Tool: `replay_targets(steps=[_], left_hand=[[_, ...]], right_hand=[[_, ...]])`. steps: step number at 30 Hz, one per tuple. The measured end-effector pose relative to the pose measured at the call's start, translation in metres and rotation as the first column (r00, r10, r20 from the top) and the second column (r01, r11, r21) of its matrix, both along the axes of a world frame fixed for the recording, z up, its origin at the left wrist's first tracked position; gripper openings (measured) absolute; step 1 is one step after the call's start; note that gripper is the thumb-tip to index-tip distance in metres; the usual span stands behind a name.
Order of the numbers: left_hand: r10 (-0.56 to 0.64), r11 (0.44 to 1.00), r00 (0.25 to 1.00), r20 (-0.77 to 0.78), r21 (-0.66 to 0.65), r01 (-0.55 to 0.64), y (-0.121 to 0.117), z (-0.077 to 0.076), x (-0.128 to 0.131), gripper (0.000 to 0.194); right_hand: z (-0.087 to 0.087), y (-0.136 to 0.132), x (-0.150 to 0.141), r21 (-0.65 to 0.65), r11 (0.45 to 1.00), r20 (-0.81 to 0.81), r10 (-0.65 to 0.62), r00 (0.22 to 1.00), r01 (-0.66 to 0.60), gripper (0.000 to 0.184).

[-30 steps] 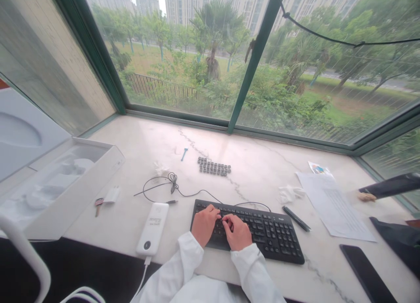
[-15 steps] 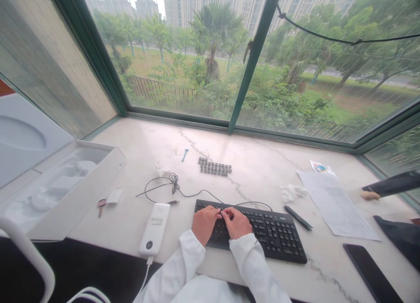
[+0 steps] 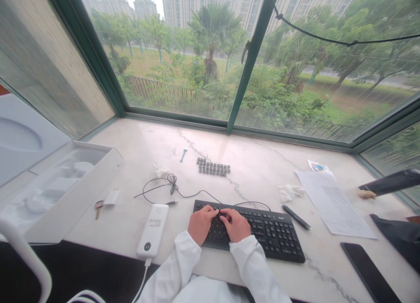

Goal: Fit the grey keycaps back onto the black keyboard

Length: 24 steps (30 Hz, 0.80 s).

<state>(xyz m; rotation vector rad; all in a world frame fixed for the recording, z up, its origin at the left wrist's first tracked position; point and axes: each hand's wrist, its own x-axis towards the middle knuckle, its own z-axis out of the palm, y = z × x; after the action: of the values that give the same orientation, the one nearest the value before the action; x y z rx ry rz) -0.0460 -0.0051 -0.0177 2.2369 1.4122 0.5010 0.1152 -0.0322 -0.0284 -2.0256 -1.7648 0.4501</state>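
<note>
A black keyboard (image 3: 272,233) lies in front of me, its left part partly covered by my hands. Over its upper left keys is my left hand (image 3: 201,223), thumb and index finger pinched together. My right hand (image 3: 236,225) faces it closely, fingers curled and fingertips over the same keys. Whatever small thing the fingertips hold is too small to make out. Beyond the keyboard, several loose dark keycaps (image 3: 214,167) stand in rows on the pale marbled tabletop (image 3: 259,171). A small blue tool (image 3: 183,155) lies left of them.
To the left are a white power bank (image 3: 152,230), a black cable (image 3: 172,184), a key (image 3: 98,209), a white plug adapter (image 3: 112,197) and an open white box (image 3: 75,189). On the right lie a pen (image 3: 296,217), paper (image 3: 334,204), crumpled tissue (image 3: 291,192) and a phone (image 3: 369,272).
My fingertips have drawn slightly apart above the keys, the left hand shifting a little left. The whole view has moved slightly; the keyboard and other objects stay in place.
</note>
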Motion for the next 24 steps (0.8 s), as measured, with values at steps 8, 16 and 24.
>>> replay_targets(steps=[8, 16, 24], left_hand=[[0.01, 1.0, 0.999, -0.045, -0.017, -0.011, 0.0, 0.002, 0.0, 0.032], [0.078, 0.996, 0.996, -0.038, -0.031, -0.079, -0.003, 0.002, -0.001, 0.032], [0.085, 0.996, 0.996, 0.0, -0.02, -0.085, -0.002, -0.001, -0.001, 0.031]], right_hand=[[-0.007, 0.006, 0.006, 0.122, 0.959, 0.196, 0.231, 0.953, -0.257, 0.019], [-0.011, 0.008, 0.007, 0.112, 0.951, 0.26, 0.251, 0.932, -0.287, 0.021], [-0.019, 0.01, 0.009, 0.07, 0.933, 0.352, 0.308, 0.884, -0.353, 0.021]])
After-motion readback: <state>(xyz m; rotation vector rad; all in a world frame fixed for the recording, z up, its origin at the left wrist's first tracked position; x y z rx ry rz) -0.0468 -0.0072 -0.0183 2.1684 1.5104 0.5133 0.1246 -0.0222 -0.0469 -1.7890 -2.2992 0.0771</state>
